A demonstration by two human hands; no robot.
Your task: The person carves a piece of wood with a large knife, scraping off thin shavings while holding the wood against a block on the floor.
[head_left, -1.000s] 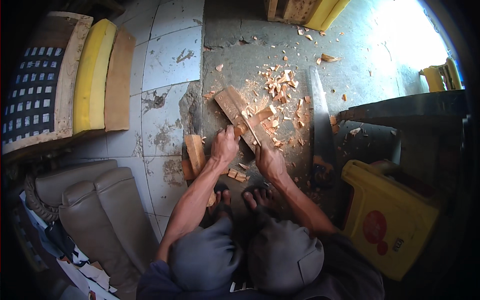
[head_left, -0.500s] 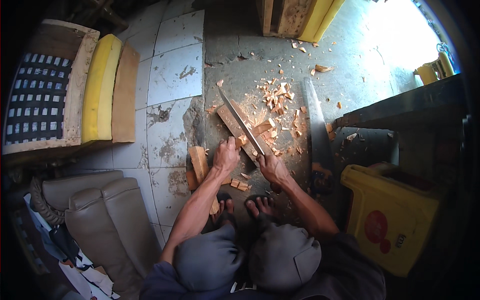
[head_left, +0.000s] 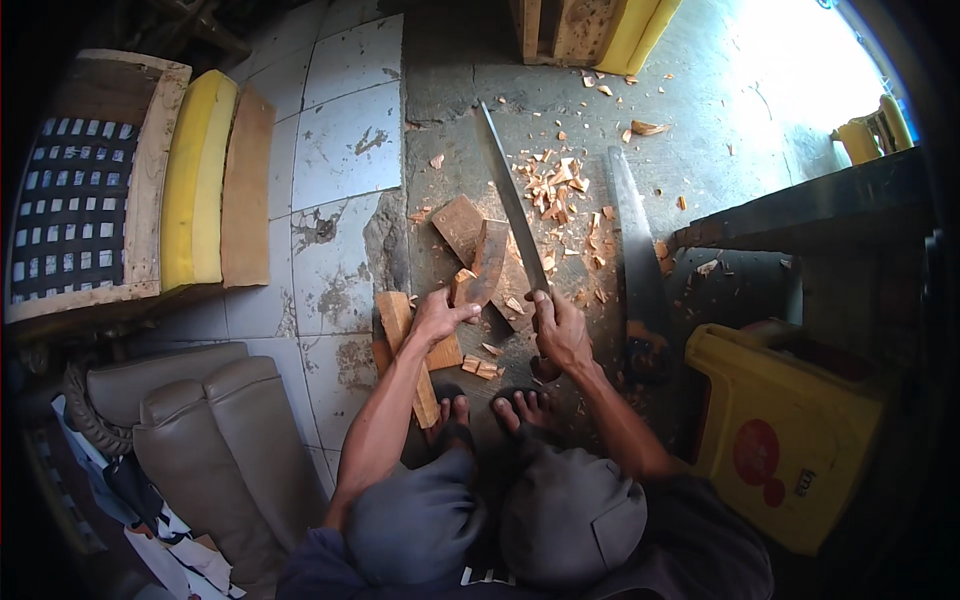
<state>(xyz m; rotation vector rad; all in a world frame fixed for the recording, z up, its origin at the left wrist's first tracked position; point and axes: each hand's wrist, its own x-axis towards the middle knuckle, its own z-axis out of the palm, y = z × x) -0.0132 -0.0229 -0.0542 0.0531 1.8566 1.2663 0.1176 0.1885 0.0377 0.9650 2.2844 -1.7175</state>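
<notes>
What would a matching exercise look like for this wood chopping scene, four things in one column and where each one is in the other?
Things:
1. machete
2. wood piece
3. hand saw
4. foam cushion

Places:
A. propped on the chopping block, steadied by the left hand
B. lying on the floor among wood chips
C. raised in the right hand
D. on edge between wooden boards, far left

Pairs: 1-C, 2-A, 3-B, 4-D
</notes>
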